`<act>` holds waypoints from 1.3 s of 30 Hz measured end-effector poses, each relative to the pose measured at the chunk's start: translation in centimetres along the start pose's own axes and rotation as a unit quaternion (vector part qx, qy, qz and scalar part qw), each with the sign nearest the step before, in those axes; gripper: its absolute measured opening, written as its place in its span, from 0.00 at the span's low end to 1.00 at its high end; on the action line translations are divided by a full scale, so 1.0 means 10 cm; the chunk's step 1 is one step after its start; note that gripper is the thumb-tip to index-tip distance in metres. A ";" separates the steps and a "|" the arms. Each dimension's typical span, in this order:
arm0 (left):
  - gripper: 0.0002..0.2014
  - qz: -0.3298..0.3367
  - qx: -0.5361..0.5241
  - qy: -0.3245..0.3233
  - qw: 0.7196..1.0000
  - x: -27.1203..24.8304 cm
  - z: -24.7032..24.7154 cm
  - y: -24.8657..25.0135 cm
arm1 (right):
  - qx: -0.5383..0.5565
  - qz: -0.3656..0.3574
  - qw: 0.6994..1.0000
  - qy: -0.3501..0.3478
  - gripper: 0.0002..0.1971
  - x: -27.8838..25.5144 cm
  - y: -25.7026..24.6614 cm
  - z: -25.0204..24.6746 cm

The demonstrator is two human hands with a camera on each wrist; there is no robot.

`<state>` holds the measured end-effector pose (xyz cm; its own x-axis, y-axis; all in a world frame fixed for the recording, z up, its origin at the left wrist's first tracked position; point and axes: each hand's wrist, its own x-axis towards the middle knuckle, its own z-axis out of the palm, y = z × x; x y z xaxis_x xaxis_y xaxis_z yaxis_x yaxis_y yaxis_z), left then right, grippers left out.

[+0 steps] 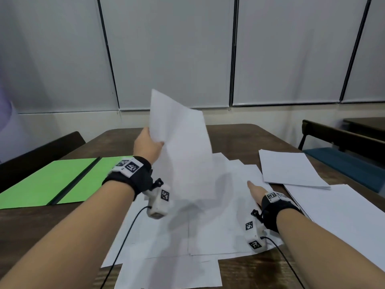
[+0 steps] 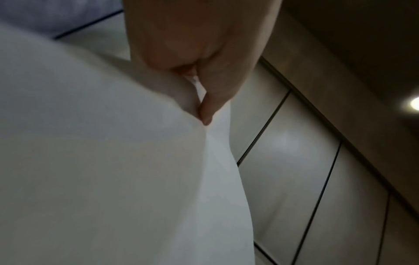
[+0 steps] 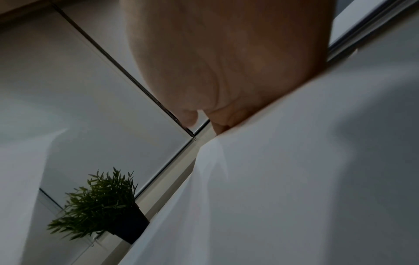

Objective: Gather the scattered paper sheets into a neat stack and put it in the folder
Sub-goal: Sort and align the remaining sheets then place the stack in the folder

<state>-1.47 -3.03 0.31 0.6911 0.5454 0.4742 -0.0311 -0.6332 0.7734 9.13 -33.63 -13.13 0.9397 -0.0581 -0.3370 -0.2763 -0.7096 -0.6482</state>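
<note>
My left hand point(image 1: 153, 142) pinches the edge of a white sheet point(image 1: 181, 147) and holds it upright above the table. In the left wrist view the thumb and fingers of that hand point(image 2: 201, 111) press the held sheet point(image 2: 113, 161) between them. Under it lies a scattered pile of white sheets point(image 1: 198, 230). My right hand point(image 1: 255, 189) lies flat on the pile's right side, thumb stretched forward. Its fingers are hidden behind a sheet's edge point(image 3: 283, 161). The green folder point(image 1: 41, 182) lies open on the left, with a dark spine.
A squared stack of paper point(image 1: 291, 170) sits at the right, with more sheets point(image 1: 343, 215) nearer me. A dark chair point(image 1: 41, 149) stands left of the brown table point(image 1: 239, 138) and a blue-seated bench point(image 1: 343, 165) right. A small potted plant point(image 3: 102, 206) shows in the right wrist view.
</note>
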 end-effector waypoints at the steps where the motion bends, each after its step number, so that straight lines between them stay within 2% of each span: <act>1: 0.17 -0.024 -0.002 -0.029 0.999 -0.06 0.11 -0.02 | 0.023 0.013 1.000 0.006 0.40 0.09 0.03 0.00; 2: 0.17 -0.042 0.006 -0.064 0.997 -0.13 0.23 -0.05 | 0.049 0.014 0.999 0.009 0.49 0.27 0.12 0.01; 4: 0.17 -0.063 0.042 -0.139 0.987 -0.28 0.48 -0.15 | 0.104 -0.014 0.994 0.025 0.65 1.18 0.51 0.11; 6: 0.16 -0.077 0.084 -0.202 0.973 -0.44 0.69 -0.26 | 0.101 0.000 0.994 0.038 0.70 1.86 0.73 0.15; 7: 0.17 -0.083 0.100 -0.225 0.966 -0.52 0.79 -0.31 | 0.096 -0.006 0.995 0.035 0.70 1.88 0.74 0.15; 9: 0.20 -0.100 0.127 -0.254 0.953 -0.66 0.96 -0.39 | 0.096 -0.017 0.995 -0.003 0.65 1.42 0.59 0.19; 11: 0.21 -0.125 0.140 -0.298 0.936 -0.79 1.07 -0.43 | 0.075 -0.021 0.996 -0.051 0.50 0.68 0.31 0.06; 13: 0.22 -0.165 0.123 -0.335 0.920 -0.85 1.12 -0.48 | -0.021 -0.032 0.995 -0.092 0.33 0.22 0.16 0.00; 16: 0.27 -0.199 0.124 -0.319 0.918 -0.78 0.96 -0.60 | -0.130 -0.052 0.986 -0.092 0.25 0.14 0.15 -0.03; 18: 0.27 -0.198 0.201 -0.290 0.915 -0.68 0.73 -0.74 | -0.157 -0.053 0.983 -0.081 0.25 0.11 0.13 -0.03; 20: 0.30 -0.203 0.303 -0.259 0.894 -0.61 0.47 -0.94 | -0.165 -0.051 0.982 -0.073 0.27 0.08 0.11 -0.02; 23: 0.36 -0.225 0.377 -0.298 0.848 -0.61 0.23 -1.13 | -0.144 -0.046 0.987 -0.050 0.29 0.06 0.11 0.01; 25: 0.39 -0.228 0.386 -0.317 0.836 -0.64 0.18 -1.18 | -0.095 -0.037 0.994 -0.050 0.32 0.06 0.11 0.04; 27: 0.39 -0.226 0.370 -0.320 0.842 -0.64 0.18 -1.19 | -0.075 -0.037 0.994 -0.075 0.34 0.02 0.10 0.03; 31: 0.36 -0.208 0.368 -0.298 0.856 -0.70 0.16 -1.12 | -0.010 -0.072 0.988 -0.135 0.21 -0.04 0.15 0.03; 33: 0.36 -0.212 0.357 -0.288 0.863 -0.70 0.15 -1.11 | -0.002 -0.089 0.985 -0.148 0.20 -0.04 0.18 0.02; 36: 0.38 -0.217 0.346 -0.280 0.869 -0.63 0.13 -1.15 | -0.053 -0.100 0.986 -0.119 0.23 -0.02 0.19 0.02; 39: 0.33 -0.207 0.352 -0.276 0.870 -0.57 0.08 -1.15 | -0.086 -0.100 0.988 -0.080 0.27 0.01 0.18 0.05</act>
<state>-4.45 0.67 -11.59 0.7858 0.5823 -0.2083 0.6183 -0.7315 0.2875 8.60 -34.57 -14.67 0.9244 0.1976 -0.3263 -0.0370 -0.8049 -0.5922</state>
